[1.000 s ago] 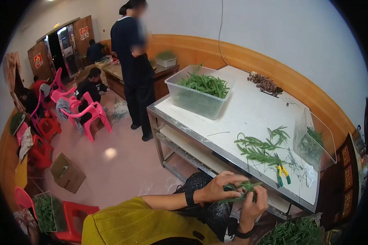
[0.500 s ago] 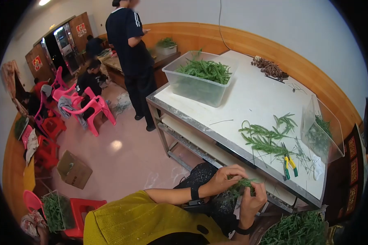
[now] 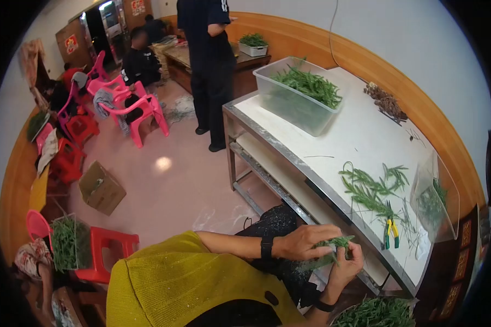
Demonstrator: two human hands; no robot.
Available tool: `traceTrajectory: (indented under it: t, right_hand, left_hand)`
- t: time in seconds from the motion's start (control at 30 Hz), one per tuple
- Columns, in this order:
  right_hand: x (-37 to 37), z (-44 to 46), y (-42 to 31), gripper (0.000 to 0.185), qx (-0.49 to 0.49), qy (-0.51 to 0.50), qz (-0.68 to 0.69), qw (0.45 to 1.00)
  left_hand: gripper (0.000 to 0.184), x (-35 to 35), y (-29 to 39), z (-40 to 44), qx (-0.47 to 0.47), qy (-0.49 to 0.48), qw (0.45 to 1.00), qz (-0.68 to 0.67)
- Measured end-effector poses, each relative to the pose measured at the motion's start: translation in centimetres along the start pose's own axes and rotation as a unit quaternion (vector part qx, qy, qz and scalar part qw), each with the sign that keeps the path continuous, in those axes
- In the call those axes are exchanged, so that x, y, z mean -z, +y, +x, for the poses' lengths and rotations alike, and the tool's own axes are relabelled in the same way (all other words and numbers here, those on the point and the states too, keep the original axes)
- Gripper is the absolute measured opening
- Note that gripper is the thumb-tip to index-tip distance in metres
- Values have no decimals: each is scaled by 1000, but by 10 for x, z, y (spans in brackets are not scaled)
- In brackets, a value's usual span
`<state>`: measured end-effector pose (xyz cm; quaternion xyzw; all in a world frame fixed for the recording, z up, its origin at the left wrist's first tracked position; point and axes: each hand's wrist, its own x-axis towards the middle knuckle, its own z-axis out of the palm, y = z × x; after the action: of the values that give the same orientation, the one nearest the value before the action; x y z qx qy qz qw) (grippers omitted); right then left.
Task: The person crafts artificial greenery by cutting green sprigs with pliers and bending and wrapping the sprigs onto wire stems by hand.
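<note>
Both hands work together over my lap, beside the table's front edge. My left hand (image 3: 304, 241), with a black wristband, pinches a green leafy sprig (image 3: 335, 243) from above. My right hand (image 3: 346, 265) closes its fingers on the sprig's other side. The sprig is partly hidden by the fingers. On the white tabletop nearby lie several loose green sprigs (image 3: 371, 188), thin dark stems, and pliers (image 3: 390, 233) with yellow and green handles. Below my right hand, a heap of green sprigs (image 3: 376, 314) shows at the bottom edge.
A clear plastic bin (image 3: 289, 103) of green sprigs stands on the table (image 3: 311, 143); another clear bin (image 3: 451, 204) sits at its right end. Dried brown clusters (image 3: 385, 102) lie at the back. One person (image 3: 213, 65) stands beyond; others sit near pink chairs (image 3: 139, 111). A cardboard box (image 3: 102, 188) is on the floor.
My view has shifted, so the table and room appear further right and the far end higher. Both hands stay on the sprig, with the left hand's fingers flatter over it.
</note>
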<state>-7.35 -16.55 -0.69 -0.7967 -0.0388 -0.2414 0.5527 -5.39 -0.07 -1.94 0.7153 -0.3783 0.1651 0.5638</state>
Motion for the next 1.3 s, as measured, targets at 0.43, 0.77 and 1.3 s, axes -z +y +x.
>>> traceTrajectory:
  t: [0.43,0.77,1.3]
  right_hand:
    - [-27,5,16,10,-34,-26,34,999]
    - [-27,12,20,10,-15,-28,10,999]
    - [-29,15,-8,8,85,-18,-71,994]
  left_hand:
    - [35,-19,-2,3,187,102,971,-106]
    - [50,-18,-3,15,186,101,967,-141]
    - [35,-27,-22,9,263,68,911,-311]
